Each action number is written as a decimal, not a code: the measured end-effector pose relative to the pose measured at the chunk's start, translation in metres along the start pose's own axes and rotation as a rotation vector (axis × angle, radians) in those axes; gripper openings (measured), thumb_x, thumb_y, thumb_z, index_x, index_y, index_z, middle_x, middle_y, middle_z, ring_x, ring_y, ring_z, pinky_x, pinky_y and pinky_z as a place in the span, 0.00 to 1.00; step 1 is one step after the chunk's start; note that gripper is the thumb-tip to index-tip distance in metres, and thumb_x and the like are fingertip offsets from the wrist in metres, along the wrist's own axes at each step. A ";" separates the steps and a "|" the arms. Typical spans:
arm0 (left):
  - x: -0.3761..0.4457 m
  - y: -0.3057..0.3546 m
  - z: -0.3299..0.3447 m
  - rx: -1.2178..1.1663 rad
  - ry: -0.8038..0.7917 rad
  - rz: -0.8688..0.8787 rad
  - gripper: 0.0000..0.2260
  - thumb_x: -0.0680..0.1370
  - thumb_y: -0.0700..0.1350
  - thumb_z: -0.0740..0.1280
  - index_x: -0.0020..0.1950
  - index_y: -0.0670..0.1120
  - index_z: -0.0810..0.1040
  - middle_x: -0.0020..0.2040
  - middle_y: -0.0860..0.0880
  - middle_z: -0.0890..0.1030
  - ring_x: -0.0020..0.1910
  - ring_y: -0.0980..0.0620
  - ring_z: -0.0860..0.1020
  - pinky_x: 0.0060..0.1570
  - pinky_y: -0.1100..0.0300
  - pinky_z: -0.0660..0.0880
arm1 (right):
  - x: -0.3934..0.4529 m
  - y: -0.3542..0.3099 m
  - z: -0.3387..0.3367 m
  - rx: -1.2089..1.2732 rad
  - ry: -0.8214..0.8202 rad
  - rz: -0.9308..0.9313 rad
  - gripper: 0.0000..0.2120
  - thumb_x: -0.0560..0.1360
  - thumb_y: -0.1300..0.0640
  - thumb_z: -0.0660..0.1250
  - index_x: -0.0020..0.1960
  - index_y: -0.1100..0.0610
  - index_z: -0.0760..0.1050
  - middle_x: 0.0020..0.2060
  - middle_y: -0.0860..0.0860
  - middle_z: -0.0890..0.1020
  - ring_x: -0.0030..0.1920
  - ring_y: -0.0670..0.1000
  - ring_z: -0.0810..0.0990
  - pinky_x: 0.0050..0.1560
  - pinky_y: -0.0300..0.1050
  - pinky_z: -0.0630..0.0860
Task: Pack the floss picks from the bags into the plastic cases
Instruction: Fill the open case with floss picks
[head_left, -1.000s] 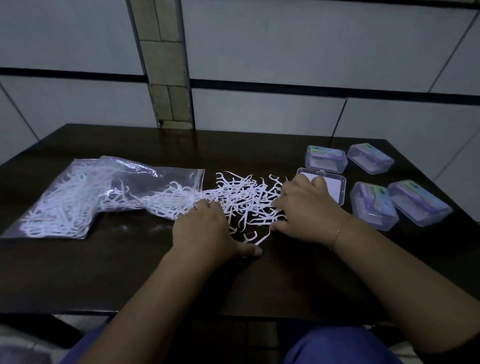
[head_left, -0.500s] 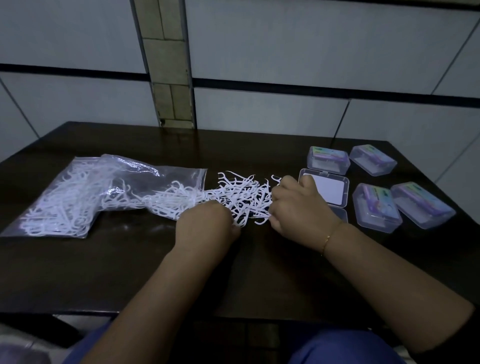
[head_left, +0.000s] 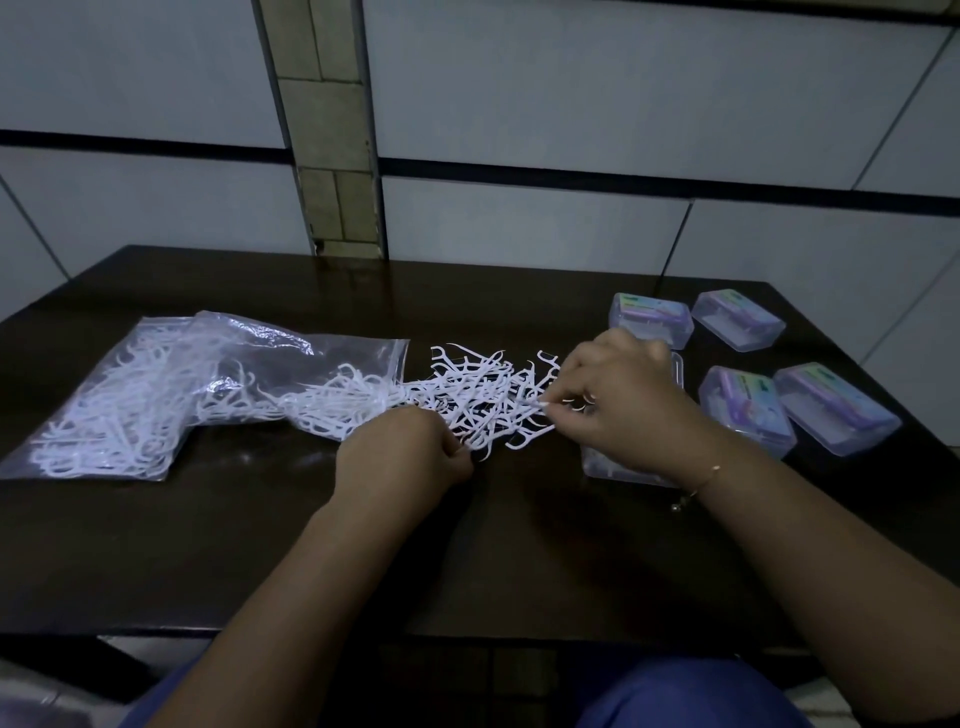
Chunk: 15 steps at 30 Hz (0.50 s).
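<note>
A clear plastic bag (head_left: 171, 384) full of white floss picks lies on the left of the dark table (head_left: 156, 545). A loose pile of floss picks (head_left: 483, 395) spills from its mouth at the middle. My left hand (head_left: 400, 457) sits at the pile's near edge, fingers curled round some picks. My right hand (head_left: 618, 405) pinches picks at the pile's right side. Under my right hand lies an open plastic case (head_left: 602, 465), mostly hidden.
Several shut plastic cases with purple labels stand at the right: two at the back (head_left: 652, 319) (head_left: 740, 319) and two nearer (head_left: 745, 410) (head_left: 836, 408). A tiled wall rises behind the table. The table's near edge runs just above my lap.
My left hand has curled from flat on the table to gripping picks. My right hand has lifted slightly and shifted right, pinching picks, and the open case's base now shows beneath it.
</note>
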<state>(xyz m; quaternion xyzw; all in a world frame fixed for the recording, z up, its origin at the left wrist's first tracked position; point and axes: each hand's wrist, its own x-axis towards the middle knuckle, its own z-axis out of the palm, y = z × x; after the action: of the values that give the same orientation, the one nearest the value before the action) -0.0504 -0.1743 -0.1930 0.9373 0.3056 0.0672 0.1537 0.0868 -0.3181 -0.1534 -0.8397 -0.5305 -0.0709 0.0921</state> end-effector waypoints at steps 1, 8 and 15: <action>0.000 0.000 -0.001 -0.019 0.006 -0.008 0.08 0.74 0.53 0.67 0.41 0.51 0.83 0.37 0.52 0.82 0.37 0.55 0.78 0.38 0.58 0.77 | -0.001 0.004 -0.005 0.092 0.014 0.045 0.09 0.77 0.47 0.62 0.51 0.44 0.81 0.48 0.41 0.74 0.57 0.45 0.65 0.51 0.45 0.55; 0.000 -0.002 -0.014 -0.102 0.066 -0.061 0.08 0.74 0.54 0.69 0.36 0.54 0.80 0.36 0.55 0.82 0.38 0.55 0.79 0.40 0.58 0.77 | -0.014 0.034 -0.034 0.544 -0.003 0.271 0.04 0.76 0.54 0.66 0.47 0.49 0.80 0.43 0.40 0.77 0.44 0.37 0.74 0.40 0.30 0.66; 0.003 0.001 -0.025 -0.218 0.110 -0.056 0.08 0.73 0.55 0.70 0.36 0.57 0.75 0.33 0.59 0.78 0.33 0.61 0.76 0.34 0.61 0.70 | -0.027 0.049 -0.015 0.077 -0.198 0.349 0.07 0.76 0.48 0.65 0.47 0.47 0.82 0.45 0.41 0.78 0.55 0.48 0.71 0.62 0.53 0.66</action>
<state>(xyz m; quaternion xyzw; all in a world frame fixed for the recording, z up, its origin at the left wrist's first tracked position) -0.0530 -0.1667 -0.1692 0.9011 0.3303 0.1468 0.2394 0.1192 -0.3658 -0.1486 -0.9176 -0.3856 0.0494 0.0825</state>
